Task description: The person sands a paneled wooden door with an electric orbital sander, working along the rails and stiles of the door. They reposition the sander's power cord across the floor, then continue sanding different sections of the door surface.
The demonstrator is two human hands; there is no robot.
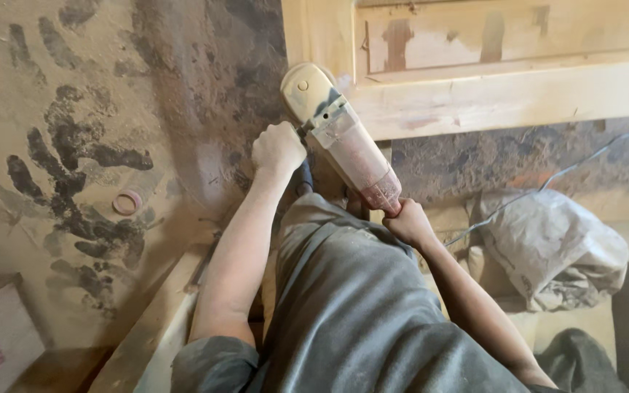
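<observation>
Grinder (pixel 340 138): long dust-caked power tool, rounded head far end, reddish tapered body, lying diagonally at centre against pale wood frame (pixel 504 91). Left hand (pixel 278 148) fisted on side handle, left of head. Right hand (pixel 408 222) clamped round near end of body. Floor (pixel 74 145) sawdust-coated w/ dark smears; small ring (pixel 127 201) at left. Crumpled sack (pixel 555 244) at right.

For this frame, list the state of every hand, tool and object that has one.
Left hand: fist closed on the tool's side handle.
Right hand: gripping the tool's rear end.
Power sander: dust-coated, head against the wooden frame.
Wooden frame: bare, dusty.
Cord: slack, trailing right.
Sack: crumpled.
Small ring: lying flat.
</observation>
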